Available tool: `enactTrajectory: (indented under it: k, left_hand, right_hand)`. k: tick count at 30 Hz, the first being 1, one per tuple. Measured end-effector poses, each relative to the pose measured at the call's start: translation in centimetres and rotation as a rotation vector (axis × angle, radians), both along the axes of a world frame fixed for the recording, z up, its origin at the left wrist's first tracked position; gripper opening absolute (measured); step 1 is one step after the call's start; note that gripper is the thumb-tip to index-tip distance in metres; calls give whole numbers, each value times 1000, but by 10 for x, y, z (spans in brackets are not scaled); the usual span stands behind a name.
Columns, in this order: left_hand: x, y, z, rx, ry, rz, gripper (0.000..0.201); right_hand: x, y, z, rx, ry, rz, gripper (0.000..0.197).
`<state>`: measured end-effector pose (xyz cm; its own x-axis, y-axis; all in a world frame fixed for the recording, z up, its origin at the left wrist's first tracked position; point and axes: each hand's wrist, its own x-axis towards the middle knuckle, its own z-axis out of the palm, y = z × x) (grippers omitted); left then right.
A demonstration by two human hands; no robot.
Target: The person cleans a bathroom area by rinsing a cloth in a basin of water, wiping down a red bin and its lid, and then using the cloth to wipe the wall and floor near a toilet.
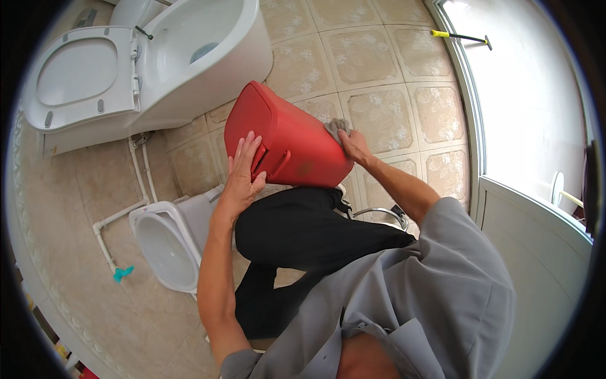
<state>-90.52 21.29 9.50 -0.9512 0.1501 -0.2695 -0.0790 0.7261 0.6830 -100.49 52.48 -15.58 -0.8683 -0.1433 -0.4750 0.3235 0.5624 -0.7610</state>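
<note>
A red trash bin [297, 129] with a red lid lies tilted on its side in front of me, above my black-trousered leg. My left hand [243, 174] rests against its lid end, fingers long across the lid and thumb at the edge, bracing the bin. At the bin's far right end, my right hand [355, 146] closes on a crumpled grey cloth [338, 128], which presses against the red side. A dark smudge shows on the bin's near side. The fingertips of my right hand are partly hidden by the cloth.
At upper left stands a white toilet [208, 82] with its seat [82, 66] raised. Below it are a white basin-shaped fixture [165, 246], white pipes [117, 215] and a teal tap handle [124, 273]. A yellow-handled tool [461, 36] is by the door frame [470, 126] at right.
</note>
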Motion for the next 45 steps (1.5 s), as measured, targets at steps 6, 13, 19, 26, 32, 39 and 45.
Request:
enactTrajectory:
  k: [6,13,19,26,32,39,45]
  left_hand:
    - [-1,0,13,51,-13,61,89]
    - [24,-8,12,94,-123,256,98]
    - [1,17,21,76,-76,174,98]
    - [4,10,11,28,-94,118,99]
    - [-5,17,16,37,-104,132,97]
    - [-5,18,15,-2,-154,121,95]
    - [-25,40,22,-51,-120,61,97]
  right_hand:
    - [-15,-96,119,-445,-18,52,57]
    - [-17,-75,57,-61,-42,306,64]
    - [-45,-47,-46,81,-166,166,69]
    - [-109,-156,48,-521,-188,230,64]
    - [-81,-100,-3,-230,-94,199,73]
    - [-38,-49,0,-537,-345,13,63]
    - [-90,-109,134,-785,-97,102,51]
